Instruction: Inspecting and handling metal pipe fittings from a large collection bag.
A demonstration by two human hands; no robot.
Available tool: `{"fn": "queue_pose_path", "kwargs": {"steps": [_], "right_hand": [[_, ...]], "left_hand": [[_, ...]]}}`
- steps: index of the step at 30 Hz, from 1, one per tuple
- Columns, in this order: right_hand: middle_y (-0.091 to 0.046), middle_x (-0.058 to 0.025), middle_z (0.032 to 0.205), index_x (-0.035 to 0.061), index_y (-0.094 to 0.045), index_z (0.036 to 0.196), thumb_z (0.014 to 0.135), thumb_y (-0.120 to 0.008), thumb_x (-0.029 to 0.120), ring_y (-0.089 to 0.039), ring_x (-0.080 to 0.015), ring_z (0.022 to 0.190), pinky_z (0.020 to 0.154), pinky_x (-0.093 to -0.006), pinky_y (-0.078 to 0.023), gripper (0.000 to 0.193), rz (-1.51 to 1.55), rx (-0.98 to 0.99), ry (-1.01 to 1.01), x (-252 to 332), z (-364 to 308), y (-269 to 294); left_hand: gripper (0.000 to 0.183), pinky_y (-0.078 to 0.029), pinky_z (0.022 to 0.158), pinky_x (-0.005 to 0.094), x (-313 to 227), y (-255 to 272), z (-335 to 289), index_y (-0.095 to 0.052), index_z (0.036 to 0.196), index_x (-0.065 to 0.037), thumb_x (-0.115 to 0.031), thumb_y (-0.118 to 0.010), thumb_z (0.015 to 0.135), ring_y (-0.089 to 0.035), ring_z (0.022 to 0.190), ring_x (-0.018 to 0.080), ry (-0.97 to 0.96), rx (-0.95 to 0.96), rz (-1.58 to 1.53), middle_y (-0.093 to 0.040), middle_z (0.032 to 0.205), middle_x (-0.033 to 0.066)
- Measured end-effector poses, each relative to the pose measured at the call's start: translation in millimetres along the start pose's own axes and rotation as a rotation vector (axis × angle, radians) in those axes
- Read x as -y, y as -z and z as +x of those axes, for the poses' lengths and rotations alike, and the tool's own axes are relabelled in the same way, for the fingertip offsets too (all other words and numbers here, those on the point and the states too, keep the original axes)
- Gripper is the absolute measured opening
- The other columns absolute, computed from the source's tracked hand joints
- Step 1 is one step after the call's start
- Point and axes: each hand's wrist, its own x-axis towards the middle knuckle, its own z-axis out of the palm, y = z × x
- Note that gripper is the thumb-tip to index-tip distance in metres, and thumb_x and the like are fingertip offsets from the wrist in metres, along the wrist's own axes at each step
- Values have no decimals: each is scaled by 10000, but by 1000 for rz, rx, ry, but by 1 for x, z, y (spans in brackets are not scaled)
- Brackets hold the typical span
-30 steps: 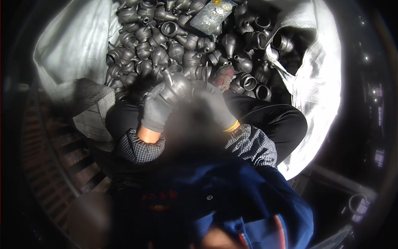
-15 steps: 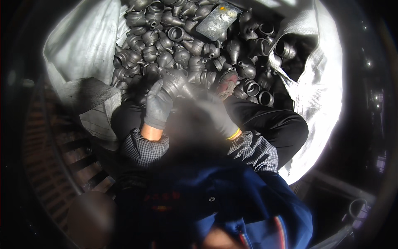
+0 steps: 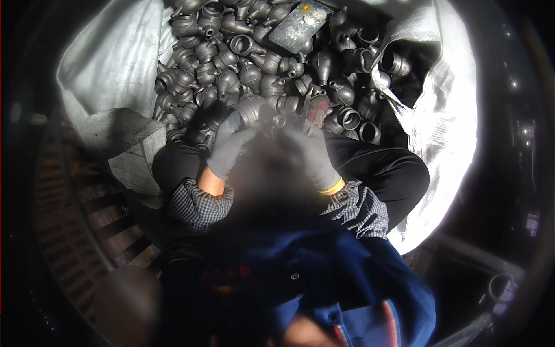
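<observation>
My left hand, in a grey knit glove, is closed round the side of a dark grey bulb-shaped fitting with a narrow hollow spout. The fitting is held over my lap, and its spout end is turned toward my right hand. My right hand, in a grey glove with a yellow cuff edge, is closed on a thin blade-like tool that sticks up past the fingers. Its fingers are close to the spout. Blur hides whether tool and fitting touch.
Many like fittings are heaped in front of me inside a large white woven sack. A flat grey plate rests on the heap. A reddish shoe shows beyond my right hand. Slatted brown racking stands at the left.
The fitting has been turned, so its spout opening now shows between my hands. My right hand has shifted slightly, and the blade-like tool now stands out clearly above it.
</observation>
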Motion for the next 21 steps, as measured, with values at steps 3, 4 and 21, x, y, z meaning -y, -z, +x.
{"fn": "queue_pose_path", "kwargs": {"steps": [3,4,21], "right_hand": [[-630,-42,1037,-29,-545,1205,865,-568,80,-576,-99,928,833,-234,-458,357,23,38,32,12,-3,-2],[-630,-35,992,-30,-533,1219,868,-565,92,-580,-81,846,760,-214,-471,373,12,39,48,15,-5,-4],[-576,-4,701,34,-570,1122,810,-424,-18,-490,-62,497,438,-185,-386,349,-74,-55,-131,-24,20,47]], "left_hand": [[452,-477,882,264,0,-5,0,-524,1230,22,68,-545,782,-594,1031,163,-106,69,42,-611,1121,85],[463,-464,930,283,0,-5,1,-522,1222,50,97,-531,762,-596,1042,172,-101,81,66,-613,1132,99],[463,-367,1063,410,-22,64,-31,-474,1273,32,63,-444,812,-497,1195,252,-251,-82,-693,-512,1291,115]]}}
